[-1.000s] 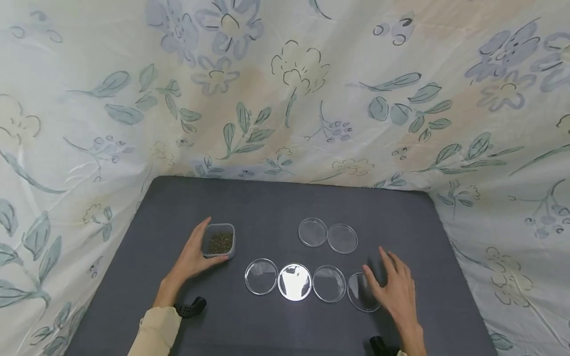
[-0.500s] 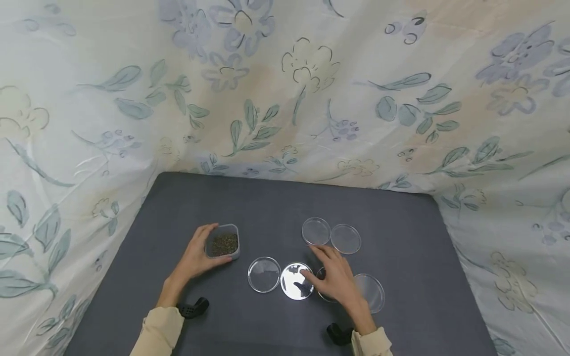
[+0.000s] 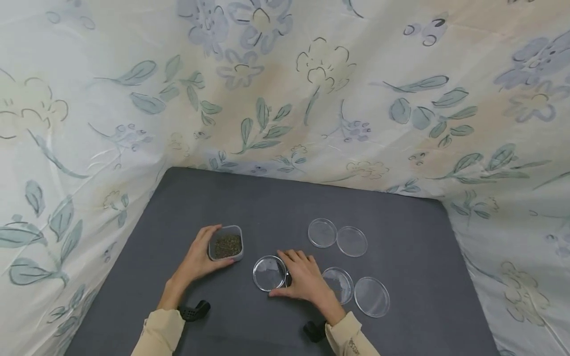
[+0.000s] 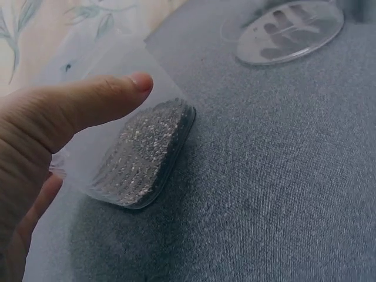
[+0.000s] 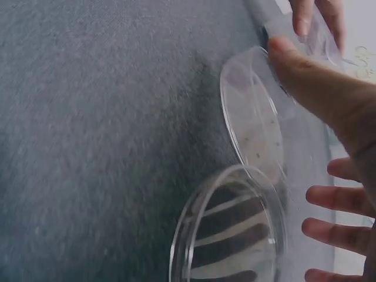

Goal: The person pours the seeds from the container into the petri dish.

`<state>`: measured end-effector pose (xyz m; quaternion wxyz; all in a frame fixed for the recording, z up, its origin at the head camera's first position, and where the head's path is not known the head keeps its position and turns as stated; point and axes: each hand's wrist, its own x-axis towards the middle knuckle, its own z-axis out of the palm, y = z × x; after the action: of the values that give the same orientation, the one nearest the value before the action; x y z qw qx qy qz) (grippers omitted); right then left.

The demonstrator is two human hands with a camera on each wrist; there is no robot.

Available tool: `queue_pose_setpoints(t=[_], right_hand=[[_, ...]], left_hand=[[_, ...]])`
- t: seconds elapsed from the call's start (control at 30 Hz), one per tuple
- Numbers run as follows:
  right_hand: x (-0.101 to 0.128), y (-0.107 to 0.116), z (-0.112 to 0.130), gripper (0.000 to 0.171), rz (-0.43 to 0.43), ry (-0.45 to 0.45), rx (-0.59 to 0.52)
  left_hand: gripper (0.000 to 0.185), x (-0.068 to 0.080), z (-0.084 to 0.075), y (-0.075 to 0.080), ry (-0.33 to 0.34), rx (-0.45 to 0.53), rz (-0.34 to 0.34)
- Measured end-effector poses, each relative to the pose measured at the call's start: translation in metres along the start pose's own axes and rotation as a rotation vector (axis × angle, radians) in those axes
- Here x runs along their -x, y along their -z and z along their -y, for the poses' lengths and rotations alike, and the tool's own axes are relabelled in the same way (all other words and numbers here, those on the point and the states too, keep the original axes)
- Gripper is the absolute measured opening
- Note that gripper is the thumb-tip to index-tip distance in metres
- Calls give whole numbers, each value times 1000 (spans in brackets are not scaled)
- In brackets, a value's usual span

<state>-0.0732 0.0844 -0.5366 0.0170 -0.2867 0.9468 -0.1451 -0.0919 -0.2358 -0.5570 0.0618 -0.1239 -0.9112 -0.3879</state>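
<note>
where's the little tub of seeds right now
In the head view the seed tub sits left of centre on the grey table, held by the left hand.

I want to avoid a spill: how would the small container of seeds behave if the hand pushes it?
The seed container looks low and wide, so it should slide rather than tip. It has no lid, so a jerk may scatter seeds. The left hand steadies it.

Six clear dishes: one (image 3: 269,272) beside the right hand, one under it, two (image 3: 338,284) (image 3: 371,296) nearer right, two (image 3: 322,232) (image 3: 352,241) behind. One seed tub (image 3: 226,243). Two hands (image 3: 198,256) (image 3: 304,281).
</note>
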Motion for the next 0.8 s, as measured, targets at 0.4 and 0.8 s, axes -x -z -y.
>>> queue_pose_setpoints(t=[0.4,0.8], right_hand=[[-13,-5,9,92,34,45,129],[-15,-7,10,90,66,14,100]], left_hand=[[102,8,-1,7,-16,-44,35],[94,10,-4,10,-136,-50,-19]])
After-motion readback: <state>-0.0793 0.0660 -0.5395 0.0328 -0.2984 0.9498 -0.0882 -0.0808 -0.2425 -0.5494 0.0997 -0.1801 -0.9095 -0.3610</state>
